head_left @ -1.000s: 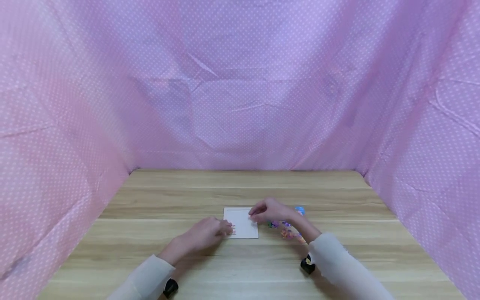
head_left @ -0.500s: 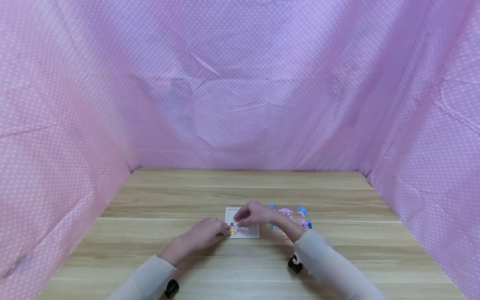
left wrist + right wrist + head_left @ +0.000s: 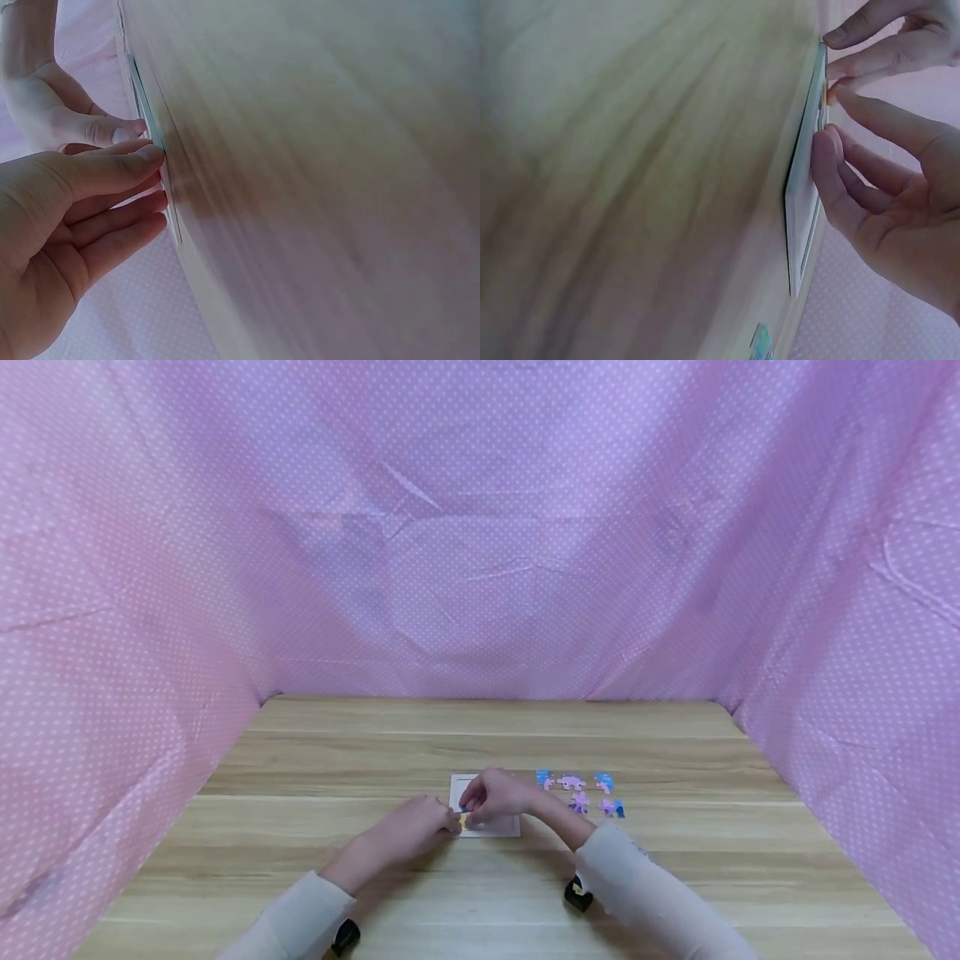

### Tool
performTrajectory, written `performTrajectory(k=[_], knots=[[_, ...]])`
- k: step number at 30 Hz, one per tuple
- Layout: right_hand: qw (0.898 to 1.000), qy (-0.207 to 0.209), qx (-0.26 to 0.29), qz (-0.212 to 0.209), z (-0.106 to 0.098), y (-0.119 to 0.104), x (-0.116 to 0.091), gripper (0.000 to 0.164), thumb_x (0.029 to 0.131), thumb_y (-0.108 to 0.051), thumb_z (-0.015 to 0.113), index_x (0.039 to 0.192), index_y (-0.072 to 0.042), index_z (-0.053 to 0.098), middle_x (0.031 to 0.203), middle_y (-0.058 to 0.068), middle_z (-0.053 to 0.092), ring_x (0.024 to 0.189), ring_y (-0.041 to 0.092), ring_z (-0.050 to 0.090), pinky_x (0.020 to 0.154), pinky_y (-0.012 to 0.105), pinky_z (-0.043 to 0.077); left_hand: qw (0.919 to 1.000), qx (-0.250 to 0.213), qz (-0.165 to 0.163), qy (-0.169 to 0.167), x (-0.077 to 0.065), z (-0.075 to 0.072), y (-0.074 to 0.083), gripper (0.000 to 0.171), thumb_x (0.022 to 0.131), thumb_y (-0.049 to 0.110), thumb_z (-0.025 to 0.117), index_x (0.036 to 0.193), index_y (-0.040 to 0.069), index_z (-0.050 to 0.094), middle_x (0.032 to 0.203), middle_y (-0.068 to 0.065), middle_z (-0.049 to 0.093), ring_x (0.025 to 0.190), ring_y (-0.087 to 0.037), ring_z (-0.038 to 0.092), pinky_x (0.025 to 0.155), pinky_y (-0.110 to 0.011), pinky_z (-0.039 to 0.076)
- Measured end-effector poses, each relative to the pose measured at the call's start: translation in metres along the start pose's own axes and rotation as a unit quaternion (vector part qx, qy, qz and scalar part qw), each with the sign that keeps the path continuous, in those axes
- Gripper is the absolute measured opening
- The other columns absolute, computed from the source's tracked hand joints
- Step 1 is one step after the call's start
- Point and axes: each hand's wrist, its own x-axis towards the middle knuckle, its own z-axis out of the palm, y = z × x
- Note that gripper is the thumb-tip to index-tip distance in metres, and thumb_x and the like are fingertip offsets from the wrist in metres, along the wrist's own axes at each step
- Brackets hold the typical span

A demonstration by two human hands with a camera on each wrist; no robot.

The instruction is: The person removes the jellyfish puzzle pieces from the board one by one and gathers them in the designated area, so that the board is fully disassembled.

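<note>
A white square puzzle tray (image 3: 454, 788) lies on the wooden table. My left hand (image 3: 416, 825) is at its lower left edge, fingertips at the border; in the left wrist view the fingers of that hand (image 3: 82, 199) lie loosely extended against the rim. Over the tray is my right hand (image 3: 498, 795), its thumb and fingers pinching a small jigsaw piece with blue on it (image 3: 463, 809) close to the surface. A yellow patch of puzzle (image 3: 462, 821) shows between the two hands. The right wrist view has my right-hand fingertips (image 3: 826, 146) at the tray's face.
Several loose jigsaw pieces (image 3: 572, 782) in pink, purple and blue lie on the table (image 3: 375, 752) to the right of the tray. A pink dotted cloth (image 3: 480, 568) hangs round the table's back and sides. Each wrist carries a small black device (image 3: 577, 893).
My right hand has moved left across the tray, then down toward its lower left corner by my left hand. The loose pieces at right have come out from under the forearm. My left hand has barely shifted.
</note>
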Motion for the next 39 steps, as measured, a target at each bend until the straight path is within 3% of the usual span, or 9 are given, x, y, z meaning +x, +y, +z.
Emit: performTrajectory(k=[7,14,19,25,33,39], knots=[[1.000,0.010,-0.025,-0.003,0.004,-0.004,0.002,0.023,0.078,0.003,0.081,0.096,0.007,0.068,0.082,0.006,0.066,0.073,0.001,0.053,0.068,0.011,0.046,1.0000,-0.009,0.003,-0.002,-0.001,0.001,-0.003,0.012,0.094,0.006,0.072,0.086,0.011,0.080,0.083,0.006,0.074,0.065,0.003,0.042,0.059,-0.011,0.040],[0.999,0.038,-0.002,0.040,0.003,-0.003,0.002,0.024,0.077,0.001,0.084,0.093,0.003,0.066,0.076,-0.001,0.061,0.069,0.005,0.052,0.061,0.013,0.044,0.9994,0.000,0.018,0.028,-0.004,0.004,-0.006,0.011,0.091,0.005,0.074,0.093,0.011,0.083,0.093,0.003,0.078,0.074,0.003,0.062,0.064,-0.013,0.053],[0.996,0.049,0.038,0.064,0.002,-0.001,0.001,0.018,0.080,0.004,0.081,0.093,0.003,0.068,0.077,0.002,0.066,0.067,0.007,0.055,0.061,0.015,0.046,0.9997,-0.018,-0.001,0.019,-0.003,0.005,-0.006,0.010,0.092,0.005,0.074,0.092,0.011,0.082,0.090,0.002,0.079,0.068,0.004,0.055,0.061,-0.012,0.049],[0.994,0.056,0.071,0.062,-0.006,0.005,-0.006,0.016,0.084,0.005,0.077,0.097,0.007,0.067,0.080,0.009,0.070,0.068,0.006,0.059,0.063,0.021,0.055,0.9990,-0.040,-0.010,0.018,-0.001,0.005,-0.005,0.013,0.092,0.002,0.072,0.086,0.012,0.079,0.081,0.004,0.075,0.065,0.002,0.046,0.060,-0.012,0.045],[0.994,0.058,0.081,0.041,-0.018,0.018,-0.026,0.020,0.085,0.004,0.076,0.100,0.010,0.066,0.088,0.012,0.070,0.080,0.007,0.062,0.074,0.018,0.052,0.9991,-0.035,-0.024,-0.009,-0.001,0.002,-0.003,0.009,0.093,0.008,0.074,0.096,0.010,0.082,0.094,0.000,0.080,0.078,0.003,0.064,0.071,-0.017,0.057],[0.992,0.060,0.101,0.038,-0.025,0.027,-0.040,0.017,0.088,0.002,0.074,0.101,0.010,0.068,0.091,0.016,0.074,0.080,0.010,0.067,0.077,0.023,0.059,0.9996,-0.021,-0.016,-0.006,-0.001,0.002,-0.004,0.010,0.092,0.007,0.074,0.094,0.011,0.083,0.087,0.003,0.078,0.067,0.005,0.048,0.061,-0.013,0.048]])
